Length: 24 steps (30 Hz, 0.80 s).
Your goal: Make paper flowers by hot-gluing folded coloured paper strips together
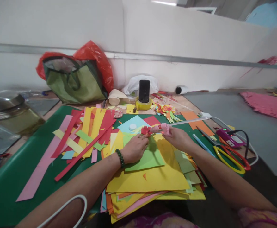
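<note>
Above a stack of coloured paper (150,180), my two hands are close together. My left hand (136,147) wears a green bead bracelet (120,158) and has its fingers closed at a small red paper flower (146,130). My right hand (177,137) is closed on a pink tool (161,127) whose tip points toward the flower; a small red light shows on it. A green paper sheet (144,160) lies on the yellow sheets beneath my hands. A light blue sheet with a white round cap (132,127) is just behind my left hand.
Paper strips (64,139) spread across the green mat (8,183) at left, near a glass jar (22,117). Scissors (228,158), a blue pen (203,145) and a purple device (230,138) lie right. A phone (144,91) stands behind; a green bag (74,82) sits back left.
</note>
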Tool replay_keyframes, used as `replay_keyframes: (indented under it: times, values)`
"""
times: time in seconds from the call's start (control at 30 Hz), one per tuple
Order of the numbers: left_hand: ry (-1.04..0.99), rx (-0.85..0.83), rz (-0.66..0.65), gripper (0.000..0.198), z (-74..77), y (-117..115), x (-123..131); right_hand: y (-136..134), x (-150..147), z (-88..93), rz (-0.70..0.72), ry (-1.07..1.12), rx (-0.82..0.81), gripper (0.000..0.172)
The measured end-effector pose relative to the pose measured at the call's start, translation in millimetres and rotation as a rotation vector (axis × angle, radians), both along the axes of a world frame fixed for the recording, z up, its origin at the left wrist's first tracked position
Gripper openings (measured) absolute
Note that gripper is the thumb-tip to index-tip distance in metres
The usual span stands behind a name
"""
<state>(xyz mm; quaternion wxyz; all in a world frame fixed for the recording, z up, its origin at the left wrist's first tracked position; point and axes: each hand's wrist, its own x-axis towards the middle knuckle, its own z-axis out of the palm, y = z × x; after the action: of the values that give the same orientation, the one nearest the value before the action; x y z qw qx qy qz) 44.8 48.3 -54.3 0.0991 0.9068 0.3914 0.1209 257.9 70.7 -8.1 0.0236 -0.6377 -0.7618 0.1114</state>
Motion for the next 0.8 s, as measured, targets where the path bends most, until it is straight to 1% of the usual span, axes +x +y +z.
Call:
replay_keyframes:
  times: [0.17, 0.37, 0.53, 0.63, 0.7, 0.8]
  values:
    - [0.031, -0.009, 0.003, 0.023, -0.4, -0.3, 1.1, -0.3, 5.6, 2.9, 0.045, -0.051, -0.020, 0.026]
    - [0.011, 0.007, 0.001, 0.023, -1.1, 0.4, 1.2, 0.0, 1.5, 0.0, 0.029, -0.032, 0.013, 0.030]
    - [0.012, 0.014, -0.007, 0.024, -2.4, 0.6, 0.2, -4.7, 3.6, 7.4, 0.040, -0.064, -0.020, 0.027]
    - [0.018, 0.010, -0.013, 0.024, -0.8, 0.3, 0.2, -4.3, 2.6, 9.6, 0.042, -0.027, 0.026, 0.027]
    - [0.033, 0.001, -0.007, 0.024, 0.6, 0.0, 0.3, -2.2, 0.7, 7.5, 0.051, -0.018, 0.056, 0.028]
    - [0.040, -0.008, -0.002, 0.023, 1.2, -0.2, 0.5, -0.1, 0.7, 4.3, 0.061, -0.032, 0.060, 0.028]
